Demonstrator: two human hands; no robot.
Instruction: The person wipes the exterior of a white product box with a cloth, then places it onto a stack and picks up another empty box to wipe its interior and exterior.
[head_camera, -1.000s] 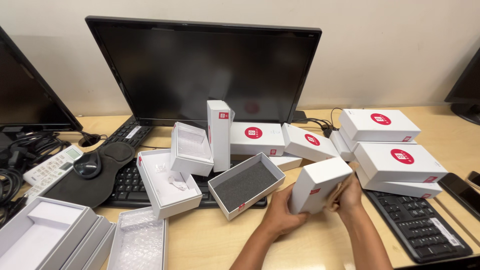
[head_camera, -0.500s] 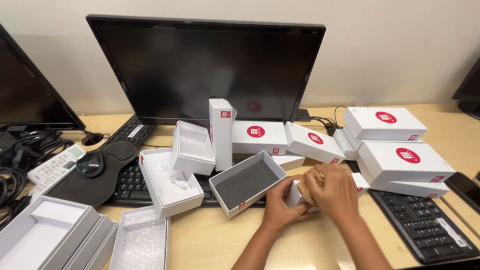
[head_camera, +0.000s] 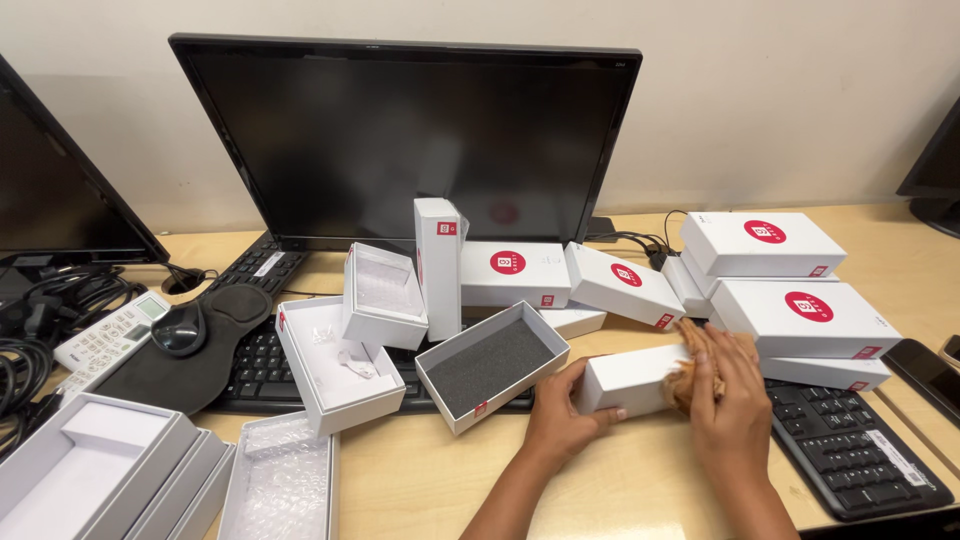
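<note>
The left hand (head_camera: 560, 425) clasps the near end of a small white box (head_camera: 628, 378) that lies on its side on the counter (head_camera: 440, 480), thumb over the top edge and fingers wrapped under the front face, so its grip is closed on the box. The right hand (head_camera: 728, 400) lies flat against the box's right end with its fingers held straight, pressing a crumpled orange-brown cloth (head_camera: 690, 375) onto the cardboard; that grip pins the cloth rather than clenching it. The box sits just in front of an open tray with grey foam lining (head_camera: 492, 368) and just left of a black keyboard (head_camera: 845, 450), with a stack of closed white boxes with red round marks (head_camera: 790, 300) behind the right hand. It looks like thin rigid cardboard: light, stiff along its edges, with smooth faces that could slide under a loose hold and walls that would likely dent if squeezed mid-panel. The corners and short ends seem the safest places to hold, as the left hand does. A large dark monitor (head_camera: 410, 135) stands behind, and more open white trays (head_camera: 335, 365) lie to the left near a mouse (head_camera: 180, 328).
</note>
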